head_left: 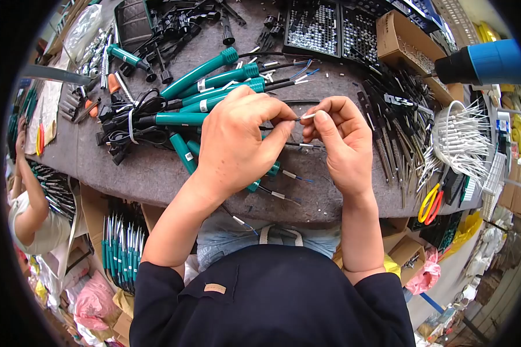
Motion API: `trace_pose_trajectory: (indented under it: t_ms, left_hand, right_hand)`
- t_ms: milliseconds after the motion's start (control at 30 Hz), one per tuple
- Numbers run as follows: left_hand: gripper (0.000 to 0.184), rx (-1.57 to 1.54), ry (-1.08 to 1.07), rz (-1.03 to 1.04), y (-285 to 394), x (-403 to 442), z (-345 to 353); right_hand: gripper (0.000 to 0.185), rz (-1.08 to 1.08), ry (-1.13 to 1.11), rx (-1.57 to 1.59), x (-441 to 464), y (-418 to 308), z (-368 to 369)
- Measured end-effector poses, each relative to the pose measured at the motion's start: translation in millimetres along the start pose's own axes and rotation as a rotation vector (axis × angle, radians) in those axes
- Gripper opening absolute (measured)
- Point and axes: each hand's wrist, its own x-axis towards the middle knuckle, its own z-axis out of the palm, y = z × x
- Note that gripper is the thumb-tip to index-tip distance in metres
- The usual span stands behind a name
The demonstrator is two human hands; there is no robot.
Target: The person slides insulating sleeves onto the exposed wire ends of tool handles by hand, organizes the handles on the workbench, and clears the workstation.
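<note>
In front of my body, my left hand (237, 136) pinches a thin dark wire (297, 119) between thumb and forefinger. Facing it, my right hand (346, 144) is closed on a small white sleeve (309, 116), held at the wire's tip; whether the wire is inside it I cannot tell. Under and behind my left hand lie several green tubular handles (200, 73) with wires coming out of their ends. Some of these wires carry white sleeves (278, 195). Bundled black cords (134, 118) are tied together at the handles' left.
A white basket of thin white-leaded parts (466, 139) stands right, near scissors (431, 203) and metal rods (382, 136). A blue tool (492, 62) juts in above a cardboard box (408, 46). Black trays (312, 26) sit at the back. Another person's arm (33, 179) is far left.
</note>
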Motion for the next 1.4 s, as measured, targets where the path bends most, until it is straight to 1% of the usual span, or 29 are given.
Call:
trace_pose_trajectory:
  t_ms: [167, 267, 367, 467, 567, 667, 767, 867, 967, 1000, 1033, 1100, 1133, 1200, 1233, 1300, 1367, 1400]
  left_hand:
    - [0.001, 0.020, 0.005, 0.031, -2, 1, 1]
    - [0.003, 0.011, -0.008, -0.003, -3, 0, 0]
    - [0.006, 0.056, 0.005, -0.026, -4, -1, -3]
    - [0.008, 0.020, -0.014, -0.051, -5, 2, -8]
    - [0.009, -0.017, -0.091, -0.090, -2, 7, -15]
    - [0.011, 0.008, -0.130, -0.101, -2, 10, -18]
    - [0.011, 0.001, -0.137, -0.102, -2, 13, -18]
    - [0.011, -0.056, -0.078, -0.094, -1, 14, -16]
    - [0.012, -0.028, -0.026, -0.097, 4, 5, -13]
    - [0.012, -0.081, -0.017, -0.139, 6, 0, -10]
    - [0.010, -0.082, 0.015, -0.091, 6, -4, -7]
    - [0.007, 0.000, 0.123, 0.044, 5, -11, -2]
    - [0.006, 0.051, 0.134, 0.078, 4, -12, -1]
    - [0.008, 0.073, 0.078, 0.043, 3, -19, -2]
    - [0.011, 0.083, 0.051, 0.023, 2, -22, -3]
    - [0.010, 0.162, 0.052, 0.073, 2, -23, -1]
    - [0.010, 0.209, 0.056, 0.114, 3, -22, 3]
    - [0.011, 0.229, 0.057, 0.126, 3, -22, 4]
  right_hand:
    - [0.011, -0.002, -0.013, -0.081, -1, 2, 3]
    - [0.011, -0.031, -0.007, -0.201, -2, 3, 2]
    - [0.012, -0.188, 0.061, -0.556, -3, 1, 7]
    - [0.014, -0.222, 0.109, -0.641, -2, -8, 15]
    - [0.011, -0.318, 0.029, -0.777, 0, -10, 10]
    - [0.009, -0.305, -0.022, -0.762, 2, -18, 9]
    - [0.009, -0.363, -0.047, -0.790, 6, -21, 10]
    - [0.010, -0.242, -0.052, -0.854, 7, -23, 12]
    - [0.013, -0.265, -0.079, -0.843, 6, -6, 17]
    - [0.014, -0.302, -0.090, -0.894, 5, -5, 22]
    - [0.015, -0.265, -0.087, -0.949, 2, 2, 24]
    - [0.016, -0.261, -0.095, -0.943, 0, 6, 25]
    - [0.018, -0.197, -0.126, -0.909, 1, 0, 23]
    - [0.023, -0.066, -0.189, -0.842, 5, -26, 13]
    - [0.025, -0.070, -0.224, -0.823, 10, -35, 3]
    - [0.018, -0.111, -0.173, -0.804, 18, -44, 3]
    - [0.013, -0.355, -0.070, -0.997, 48, -51, 6]
    - [0.009, -0.426, -0.073, -1.074, 58, -44, 10]
